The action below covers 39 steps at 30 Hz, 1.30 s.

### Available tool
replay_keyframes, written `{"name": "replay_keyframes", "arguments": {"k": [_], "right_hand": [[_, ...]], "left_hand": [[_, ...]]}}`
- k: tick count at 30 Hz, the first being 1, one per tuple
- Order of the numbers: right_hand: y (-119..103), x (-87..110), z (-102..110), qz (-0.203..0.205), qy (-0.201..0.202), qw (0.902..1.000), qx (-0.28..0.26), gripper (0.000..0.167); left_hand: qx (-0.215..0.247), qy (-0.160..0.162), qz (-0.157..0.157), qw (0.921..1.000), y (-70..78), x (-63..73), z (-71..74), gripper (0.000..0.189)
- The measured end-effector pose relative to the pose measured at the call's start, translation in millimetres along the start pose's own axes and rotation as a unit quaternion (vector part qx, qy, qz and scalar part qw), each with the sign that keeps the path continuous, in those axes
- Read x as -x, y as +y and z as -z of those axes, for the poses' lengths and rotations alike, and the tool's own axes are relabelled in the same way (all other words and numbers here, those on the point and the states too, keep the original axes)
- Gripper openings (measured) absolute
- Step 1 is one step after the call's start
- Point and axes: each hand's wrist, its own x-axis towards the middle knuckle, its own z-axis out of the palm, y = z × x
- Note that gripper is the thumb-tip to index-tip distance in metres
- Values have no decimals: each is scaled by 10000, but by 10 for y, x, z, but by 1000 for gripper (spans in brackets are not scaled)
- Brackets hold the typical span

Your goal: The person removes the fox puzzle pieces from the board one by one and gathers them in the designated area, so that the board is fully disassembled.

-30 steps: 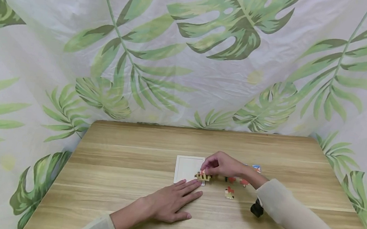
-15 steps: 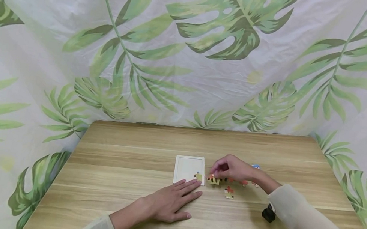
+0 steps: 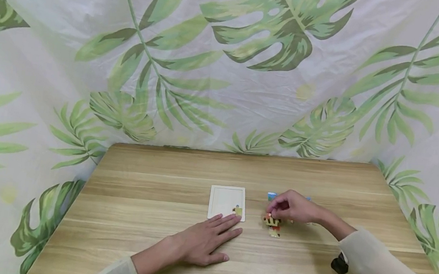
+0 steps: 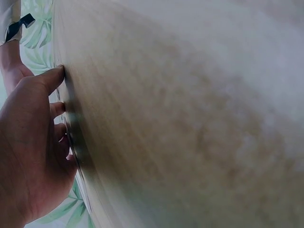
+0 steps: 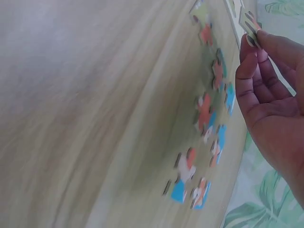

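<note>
My right hand [image 3: 294, 206] pinches a jigsaw puzzle piece [image 3: 271, 220], yellow with dark stripes and some red, between thumb and fingertips. It is held above the table, right of the white puzzle tray [image 3: 224, 197]. The right wrist view also shows that striped piece [image 5: 248, 21] at the fingertips. Another yellow jigsaw piece [image 3: 237, 210] lies in the tray's lower right corner. Flat on the table, my left hand [image 3: 203, 243] has its fingers straight, fingertips at the tray's near edge. Just below the held piece lies a red-and-yellow jigsaw piece [image 3: 274, 233], partly covered.
Several loose jigsaw pieces in orange, white and blue, such as an orange one [image 5: 204, 111] and a blue-edged one [image 5: 200, 194], lie spread under and beside my right hand. A leaf-print cloth [image 3: 193, 84] hangs behind the wooden table [image 3: 149, 183].
My right hand has moved right with the striped jigsaw piece, away from over the tray to above the loose pieces. The yellow piece in the tray is now uncovered. My left hand stays put.
</note>
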Motion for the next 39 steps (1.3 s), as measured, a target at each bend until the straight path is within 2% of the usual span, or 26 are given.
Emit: {"name": "replay_keyframes", "arguments": {"k": [14,24,35,39], "right_hand": [[85,319,60,-3,-61,10000,79,12],[126,451,44,171,-36,9994,287,13],[190,555,75,-208,12,9993,306,12],[211,572,66,-193,65,9989,416,11]], "left_hand": [[144,-89,25,9999,0,-4,-14,73],[173,22,-56,9998,-8,11,-17,74],[224,-8,-10,9997,-16,-2,-14,74],[278,-4,-19,9996,-17,-8,-15,74]]}}
